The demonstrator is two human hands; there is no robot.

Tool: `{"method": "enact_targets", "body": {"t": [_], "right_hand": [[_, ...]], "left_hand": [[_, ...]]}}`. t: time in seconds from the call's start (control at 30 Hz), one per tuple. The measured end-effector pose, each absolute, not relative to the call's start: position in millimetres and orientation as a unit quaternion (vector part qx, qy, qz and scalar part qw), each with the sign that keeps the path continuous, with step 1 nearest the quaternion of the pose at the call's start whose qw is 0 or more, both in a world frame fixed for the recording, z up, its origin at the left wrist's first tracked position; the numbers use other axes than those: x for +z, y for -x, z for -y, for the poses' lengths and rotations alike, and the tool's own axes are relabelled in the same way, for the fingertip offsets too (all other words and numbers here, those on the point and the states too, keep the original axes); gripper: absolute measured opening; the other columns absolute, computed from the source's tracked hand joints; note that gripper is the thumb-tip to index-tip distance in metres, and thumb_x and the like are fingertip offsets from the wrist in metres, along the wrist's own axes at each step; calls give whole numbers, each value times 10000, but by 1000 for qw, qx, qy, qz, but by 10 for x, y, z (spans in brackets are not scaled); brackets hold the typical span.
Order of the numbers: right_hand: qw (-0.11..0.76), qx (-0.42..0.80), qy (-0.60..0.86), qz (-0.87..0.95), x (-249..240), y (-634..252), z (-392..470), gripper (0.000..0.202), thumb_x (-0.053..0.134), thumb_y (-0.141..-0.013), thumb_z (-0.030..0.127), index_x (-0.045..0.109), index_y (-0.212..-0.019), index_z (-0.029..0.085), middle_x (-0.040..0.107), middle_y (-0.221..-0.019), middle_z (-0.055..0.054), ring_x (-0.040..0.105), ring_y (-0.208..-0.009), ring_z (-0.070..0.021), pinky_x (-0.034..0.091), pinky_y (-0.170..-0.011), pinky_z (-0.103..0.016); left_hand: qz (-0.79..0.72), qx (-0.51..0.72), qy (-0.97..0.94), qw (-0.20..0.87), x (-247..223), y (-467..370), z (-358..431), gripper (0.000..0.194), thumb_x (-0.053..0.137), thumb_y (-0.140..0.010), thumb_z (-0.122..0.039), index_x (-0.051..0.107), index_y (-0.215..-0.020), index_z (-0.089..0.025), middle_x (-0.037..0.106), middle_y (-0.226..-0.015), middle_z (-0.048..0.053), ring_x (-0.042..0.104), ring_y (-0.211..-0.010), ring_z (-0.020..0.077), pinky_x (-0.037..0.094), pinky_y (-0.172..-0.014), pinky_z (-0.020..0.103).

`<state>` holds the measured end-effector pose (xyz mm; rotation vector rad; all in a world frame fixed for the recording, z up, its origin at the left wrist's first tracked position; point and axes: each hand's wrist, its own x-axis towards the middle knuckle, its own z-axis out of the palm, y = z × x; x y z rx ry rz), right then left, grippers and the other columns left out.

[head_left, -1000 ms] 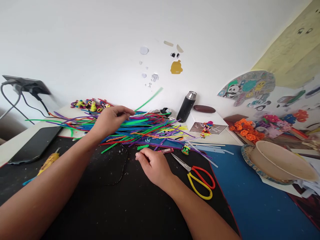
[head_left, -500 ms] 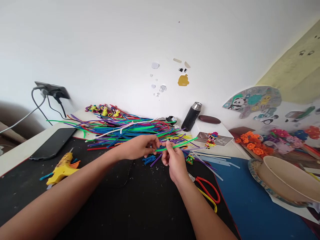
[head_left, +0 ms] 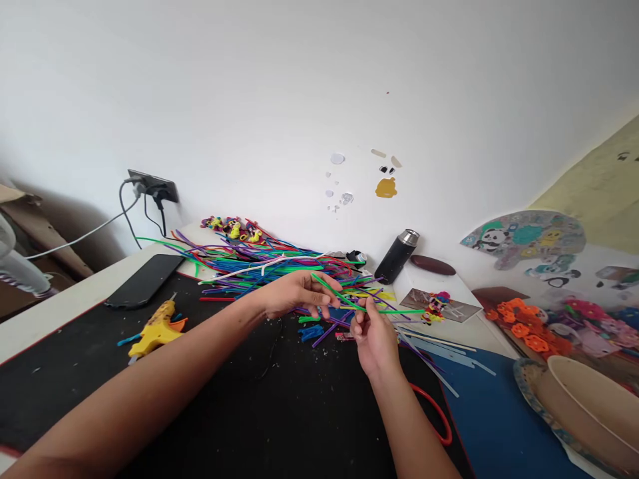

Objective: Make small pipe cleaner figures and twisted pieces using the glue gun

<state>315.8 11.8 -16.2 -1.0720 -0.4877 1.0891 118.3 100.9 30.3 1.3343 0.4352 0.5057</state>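
Note:
A green pipe cleaner is pinched between the thumb and fingers of my right hand. It bends at the pinch, one part running right and the other slanting up and left to my left hand. The left fingers are curled loosely with gaps between them, next to that slanting part; whether they grip it is unclear. Behind both hands lies a pile of coloured pipe cleaners. A blue bent piece and a small green piece rest on the black mat below the left hand.
A yellow glue gun and a black phone lie at the left. Behind are small figures and a black flask. Red-handled scissors sit partly under my right forearm; a beige basin stands at the right.
The view has shifted, so everything appears lower and further right. The green pipe cleaner, nearly straight before, now shows a bend at my right fingers. My left fingers have spread somewhat.

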Motion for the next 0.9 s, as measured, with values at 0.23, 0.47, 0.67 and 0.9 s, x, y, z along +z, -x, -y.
{"method": "enact_targets", "body": {"t": [0.23, 0.47, 0.67, 0.9], "right_hand": [[660, 487, 491, 292, -162, -3011, -65, 579, 834, -732, 713, 625, -855, 187, 532, -552, 57, 427, -402, -79, 290, -417, -220], [637, 487, 508, 314, -155, -2975, -50, 599, 836, -719, 724, 638, -878, 182, 528, -552, 64, 426, -398, -72, 274, -415, -210], [648, 489, 503, 296, -94, -2994, -48, 579, 877, -687, 676, 662, -885, 177, 549, -572, 50, 428, -404, -76, 278, -414, -217], [638, 460, 522, 330, -157, -2985, -53, 561, 790, -766, 719, 673, -886, 183, 562, -575, 33, 449, -410, -98, 291, -402, -228]], "left_hand": [[-227, 327, -587, 705, 46, -1439, -907, 587, 817, -775, -686, 742, -965, -136, 746, -810, 61, 629, -598, 124, 479, -591, 271], [-244, 331, -622, 666, -33, -1454, -939, 648, 710, -805, -785, 686, -889, -143, 665, -701, 15, 607, -555, 126, 436, -536, 265], [-264, 336, -617, 661, -48, -1436, -988, 613, 668, -838, -767, 659, -896, -157, 659, -710, 19, 595, -548, 124, 401, -520, 257], [-260, 293, -680, 620, 55, -1462, -783, 533, 671, -879, -701, 668, -852, -168, 639, -675, 8, 594, -587, 143, 444, -545, 263]]}}
